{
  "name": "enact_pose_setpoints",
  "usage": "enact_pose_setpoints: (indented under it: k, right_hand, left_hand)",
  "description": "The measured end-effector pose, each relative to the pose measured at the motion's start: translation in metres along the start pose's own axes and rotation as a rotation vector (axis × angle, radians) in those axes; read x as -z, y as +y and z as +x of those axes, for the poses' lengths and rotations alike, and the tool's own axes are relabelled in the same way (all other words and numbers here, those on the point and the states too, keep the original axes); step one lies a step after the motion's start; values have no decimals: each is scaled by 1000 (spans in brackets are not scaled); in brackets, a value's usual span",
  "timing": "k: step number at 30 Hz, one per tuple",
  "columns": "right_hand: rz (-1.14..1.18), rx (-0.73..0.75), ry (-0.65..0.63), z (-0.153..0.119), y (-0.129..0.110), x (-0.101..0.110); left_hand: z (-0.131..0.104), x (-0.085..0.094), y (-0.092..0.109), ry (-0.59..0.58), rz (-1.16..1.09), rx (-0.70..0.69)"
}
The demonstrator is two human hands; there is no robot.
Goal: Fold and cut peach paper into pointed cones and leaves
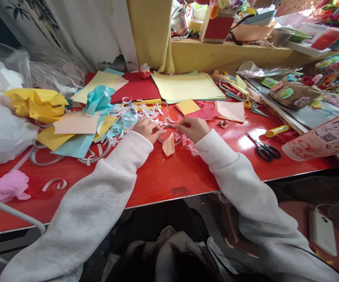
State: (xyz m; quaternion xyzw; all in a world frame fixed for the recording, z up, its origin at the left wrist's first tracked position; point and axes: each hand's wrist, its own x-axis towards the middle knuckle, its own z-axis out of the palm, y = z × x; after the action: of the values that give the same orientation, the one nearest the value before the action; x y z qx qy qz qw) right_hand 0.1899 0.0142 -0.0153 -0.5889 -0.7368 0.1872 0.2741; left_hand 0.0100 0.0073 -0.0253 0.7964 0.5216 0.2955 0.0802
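My left hand (146, 129) and my right hand (195, 129) meet over the red table, a short gap between their fingertips. Between them lies a thin ring that looks like a narrow roll of tape (182, 138). The fingers of my left hand are pinched at its left side. At its upper right, the thumb and forefinger of my right hand are pressed together; whether a tape end is between them is too small to see. A small folded piece of peach paper (169, 145) overlaps the ring's near edge.
Black scissors (267, 152), a yellow tube (277, 131) and a tilted printed cup (322, 137) lie to the right. Curled white paper strips (129, 113) and more tape rolls (47, 158) are at left. Yellow paper sheets (187, 86) lie behind; the table's front edge (169, 201) is near.
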Motion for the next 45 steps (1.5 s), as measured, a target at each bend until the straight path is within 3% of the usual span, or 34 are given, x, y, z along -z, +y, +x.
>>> enact_pose_setpoints:
  k: [4,8,15,19,23,27,31,37,41,45]
  right_hand:
    - [-113,-19,-139,-3,-4,-3]
    - [139,20,-277,-1,0,-10]
    - [704,-20,-320,-3,-9,0]
    - [849,-4,-233,-7,-17,2]
    - [856,5,-256,-7,-17,-1]
    - [804,3,-432,-7,-14,2]
    - [773,-8,-549,-9,-15,8]
    - [839,-91,-480,-9,-15,5]
    - [837,-84,-415,-7,-15,4]
    - [789,-101,-434,-8,-17,5]
  left_hand:
    - [-3,-6,6,-158,61,-24]
    - [-4,-11,10,-280,-40,39]
    - [-1,-2,9,-130,-500,85]
    - [-2,3,16,-216,-699,162]
    - [-3,8,22,-230,-724,200]
    - [-2,12,20,-116,-705,280]
    - [-1,11,17,-123,-767,276]
    - [0,7,17,-167,-982,255]
    - [0,6,14,-229,-1041,231]
    - [0,3,11,-204,-1018,210]
